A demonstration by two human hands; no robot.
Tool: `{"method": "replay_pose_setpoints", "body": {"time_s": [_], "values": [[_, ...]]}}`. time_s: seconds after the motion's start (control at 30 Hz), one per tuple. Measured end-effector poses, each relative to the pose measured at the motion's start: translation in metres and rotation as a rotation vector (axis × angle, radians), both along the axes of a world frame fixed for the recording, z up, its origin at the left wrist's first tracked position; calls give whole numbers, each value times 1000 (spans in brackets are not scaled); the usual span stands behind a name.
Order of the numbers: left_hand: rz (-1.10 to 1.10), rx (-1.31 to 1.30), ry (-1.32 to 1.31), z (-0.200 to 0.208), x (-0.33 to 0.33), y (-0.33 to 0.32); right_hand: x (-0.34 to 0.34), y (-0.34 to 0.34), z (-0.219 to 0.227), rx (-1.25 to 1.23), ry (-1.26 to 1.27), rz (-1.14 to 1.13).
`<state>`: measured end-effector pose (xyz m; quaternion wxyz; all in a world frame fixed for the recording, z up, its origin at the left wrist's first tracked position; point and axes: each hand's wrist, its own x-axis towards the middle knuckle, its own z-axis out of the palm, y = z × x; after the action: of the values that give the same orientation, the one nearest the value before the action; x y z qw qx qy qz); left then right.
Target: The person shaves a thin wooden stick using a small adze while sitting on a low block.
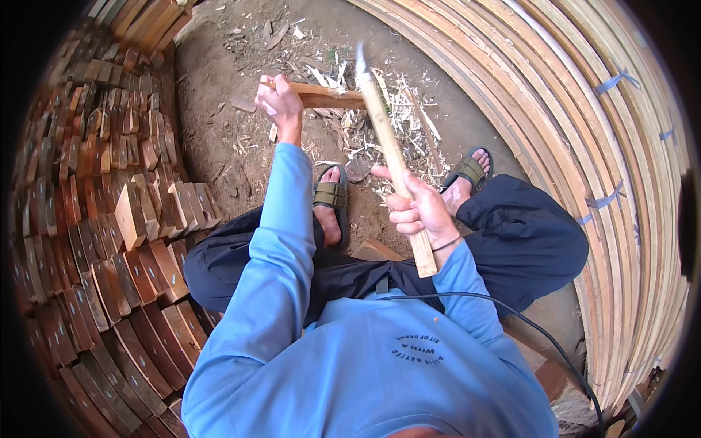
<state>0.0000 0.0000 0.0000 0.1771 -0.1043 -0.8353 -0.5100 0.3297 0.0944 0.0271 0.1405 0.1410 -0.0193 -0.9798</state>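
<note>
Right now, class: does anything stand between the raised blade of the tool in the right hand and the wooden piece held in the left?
Nothing visible does. The right hand holds the wooden-handled tool, its blade raised just above the wooden piece gripped by the left hand; only wood chips lie on the ground beneath.

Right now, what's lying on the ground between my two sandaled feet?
In the head view, wood shavings and a small dark chunk lie on the dirt between the left foot and right foot.
</note>
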Motion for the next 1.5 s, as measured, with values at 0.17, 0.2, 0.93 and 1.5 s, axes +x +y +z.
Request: {"method": "replay_pose_setpoints", "body": {"time_s": [0.17, 0.2, 0.93, 1.5], "values": [[-17, -17, 17, 9, -13, 3, -21, -16, 19, 1595, -246, -36], [-16, -26, 31, 13, -15, 1, -28, -28, 9, 1949, -239, -146], [-15, 5, -12, 4, 5, 5, 10, -40, -56, 2215, -365, 303], [21, 4, 7, 10, -3, 10, -1, -29, -83, 1940, -380, 266]]}}
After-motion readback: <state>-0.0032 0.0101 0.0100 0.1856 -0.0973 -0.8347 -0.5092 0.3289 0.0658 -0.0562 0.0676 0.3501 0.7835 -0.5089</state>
